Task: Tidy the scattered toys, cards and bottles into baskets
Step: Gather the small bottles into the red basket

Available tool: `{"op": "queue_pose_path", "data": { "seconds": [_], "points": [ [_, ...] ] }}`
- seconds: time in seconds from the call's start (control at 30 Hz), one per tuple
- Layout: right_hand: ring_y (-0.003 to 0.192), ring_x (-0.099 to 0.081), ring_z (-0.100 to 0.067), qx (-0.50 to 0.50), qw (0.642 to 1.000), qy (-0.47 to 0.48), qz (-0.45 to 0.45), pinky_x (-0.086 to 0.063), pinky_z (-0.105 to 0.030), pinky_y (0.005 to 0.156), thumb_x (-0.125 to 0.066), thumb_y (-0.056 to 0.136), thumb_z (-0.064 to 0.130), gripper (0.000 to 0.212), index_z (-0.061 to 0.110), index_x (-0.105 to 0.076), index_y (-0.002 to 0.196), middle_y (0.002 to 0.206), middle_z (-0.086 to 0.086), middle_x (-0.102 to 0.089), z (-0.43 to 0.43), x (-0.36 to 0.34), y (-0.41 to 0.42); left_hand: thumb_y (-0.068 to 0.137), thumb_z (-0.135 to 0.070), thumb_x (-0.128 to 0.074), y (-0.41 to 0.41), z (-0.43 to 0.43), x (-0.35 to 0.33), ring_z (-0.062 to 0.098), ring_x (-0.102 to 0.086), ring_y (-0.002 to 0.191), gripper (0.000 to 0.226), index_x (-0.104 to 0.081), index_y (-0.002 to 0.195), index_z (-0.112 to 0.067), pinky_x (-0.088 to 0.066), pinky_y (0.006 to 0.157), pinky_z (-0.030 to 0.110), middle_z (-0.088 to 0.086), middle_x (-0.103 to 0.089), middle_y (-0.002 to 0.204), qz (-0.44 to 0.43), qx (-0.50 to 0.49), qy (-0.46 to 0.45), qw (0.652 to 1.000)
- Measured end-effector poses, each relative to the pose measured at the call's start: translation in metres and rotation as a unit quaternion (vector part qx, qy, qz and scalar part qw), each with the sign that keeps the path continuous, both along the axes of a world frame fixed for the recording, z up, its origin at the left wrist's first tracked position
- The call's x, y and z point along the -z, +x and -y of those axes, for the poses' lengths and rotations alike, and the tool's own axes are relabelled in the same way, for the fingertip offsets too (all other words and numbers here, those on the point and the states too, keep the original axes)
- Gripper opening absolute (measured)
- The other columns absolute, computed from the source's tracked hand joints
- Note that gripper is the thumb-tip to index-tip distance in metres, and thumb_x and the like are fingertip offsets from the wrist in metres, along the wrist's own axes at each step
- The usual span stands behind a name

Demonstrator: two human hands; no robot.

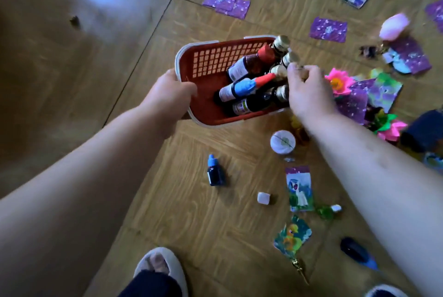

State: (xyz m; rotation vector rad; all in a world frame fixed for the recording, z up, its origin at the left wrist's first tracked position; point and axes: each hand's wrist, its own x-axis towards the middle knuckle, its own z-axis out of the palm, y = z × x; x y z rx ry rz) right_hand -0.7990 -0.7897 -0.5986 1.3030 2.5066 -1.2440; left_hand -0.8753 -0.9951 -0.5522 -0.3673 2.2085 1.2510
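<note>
Red basket (211, 62) dead centre, tipped, with bottles (249, 64) piled inside, caps pointing to 2 o'clock. Left hand (171, 90) wraps its fingers over the rim at 8 o'clock. Right hand (309, 93) sits at 3 o'clock, fingertips bunched, pinching a gold-capped bottle (288, 58). On the wooden floor (119, 57), a small blue-capped bottle (214, 172) stands at 6 o'clock, purple cards (328, 29) lie at 1 o'clock, and a pink paper flower (338, 82) is at 3.

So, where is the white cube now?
Head view, lower centre: the cube lies on the floor, between a small blue bottle to its left and a pony card to its right, below the basket.
</note>
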Motion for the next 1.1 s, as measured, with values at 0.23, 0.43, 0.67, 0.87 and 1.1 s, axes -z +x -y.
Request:
{"op": "queue_pose_path", "data": {
  "seconds": [0.23, 0.43, 0.67, 0.87, 1.1],
  "points": [
    [0.120, -0.050, -0.032, -0.084, 0.994, 0.055, -0.051, -0.040, -0.035, 0.092, -0.043, 0.097, 0.045, 0.049, 0.012, -0.046, 0.132, 0.129, -0.015, -0.057, -0.009, 0.039, -0.018, 0.082, 0.006, -0.047, -0.017, 0.002, 0.058, 0.022, -0.067, 0.063, 0.030, -0.056, 0.094, -0.020, -0.058, 0.059, 0.035, 0.010, -0.068, 0.086, 0.022, -0.051, 0.041, 0.998],
    [0.125, -0.047, -0.030, -0.154, 0.986, 0.030, -0.052, -0.038, -0.037, 0.099, -0.041, 0.096, 0.049, 0.056, 0.011, -0.042, 0.136, 0.135, -0.014, -0.052, -0.016, 0.023, -0.009, 0.088, 0.001, -0.049, -0.019, 0.003, 0.048, 0.025, -0.070, 0.071, 0.019, -0.061, 0.101, -0.006, -0.060, 0.065, 0.038, 0.016, -0.071, 0.089, 0.028, -0.043, -0.015, 0.999],
    [0.111, -0.055, -0.026, -0.177, 0.982, 0.059, -0.025, -0.043, -0.034, 0.090, -0.049, 0.096, 0.040, 0.039, 0.013, -0.055, 0.123, 0.119, -0.009, -0.060, -0.026, 0.014, 0.046, 0.086, -0.024, -0.053, 0.008, -0.018, 0.028, 0.035, -0.056, 0.115, 0.053, -0.044, 0.132, -0.001, -0.050, 0.096, 0.046, 0.018, -0.059, 0.124, -0.063, 0.017, -0.238, 0.969],
    [0.108, -0.055, -0.022, -0.244, 0.966, 0.074, 0.034, -0.045, -0.034, 0.091, -0.053, 0.094, 0.036, 0.032, 0.018, -0.056, 0.120, 0.119, -0.005, -0.055, -0.020, 0.031, 0.096, 0.090, -0.018, -0.053, 0.037, -0.023, 0.024, 0.030, 0.002, 0.149, 0.084, -0.001, 0.155, -0.008, -0.008, 0.120, 0.042, 0.013, 0.002, 0.163, -0.187, 0.122, -0.274, 0.935],
    [0.104, -0.057, -0.021, -0.257, 0.959, 0.111, 0.044, -0.039, -0.027, 0.075, -0.050, 0.096, 0.034, 0.023, 0.022, -0.060, 0.113, 0.114, -0.001, -0.056, -0.009, 0.035, 0.115, 0.093, -0.026, -0.049, 0.103, -0.018, 0.039, 0.025, -0.060, 0.106, 0.024, -0.056, 0.116, -0.020, -0.047, 0.083, 0.034, 0.001, -0.062, 0.115, -0.317, 0.367, -0.223, 0.846]
  ]
}}
